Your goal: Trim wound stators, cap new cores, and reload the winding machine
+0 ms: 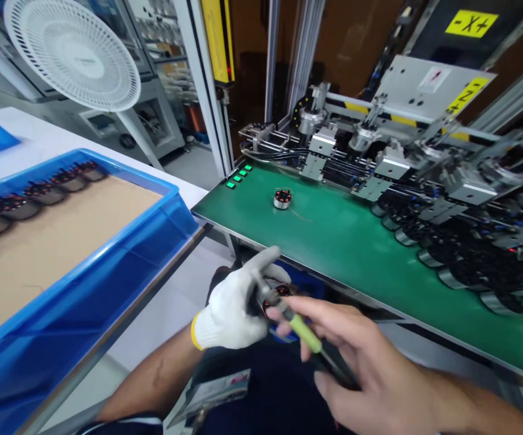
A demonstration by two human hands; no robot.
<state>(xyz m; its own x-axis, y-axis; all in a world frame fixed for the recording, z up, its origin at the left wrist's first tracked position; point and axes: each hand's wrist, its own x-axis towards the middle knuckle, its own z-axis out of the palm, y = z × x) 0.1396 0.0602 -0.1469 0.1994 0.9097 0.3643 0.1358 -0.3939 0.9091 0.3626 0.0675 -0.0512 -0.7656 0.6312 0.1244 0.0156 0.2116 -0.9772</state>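
Both hands occupied: wound part in the left hand, hand tool in the right, above the lap.
The bare right hand [356, 353] is closed around the handle of a hand tool [305, 333], coloured yellow-green and black; its blurred head lies across the wound part [282, 291], hiding some of it, and contact cannot be confirmed. The gloved left hand [236, 305] is curled around that part, one finger extended. To the left, a blue tray [143, 260] contains a row of similar parts [48, 192]. Beyond the hands, a green worktop [334, 241] carries a single coil-wound piece [282, 200] and, at right, a cluster of units [431, 258] below machine fixtures [322, 145]. A white fan [82, 60] stands behind the tray.
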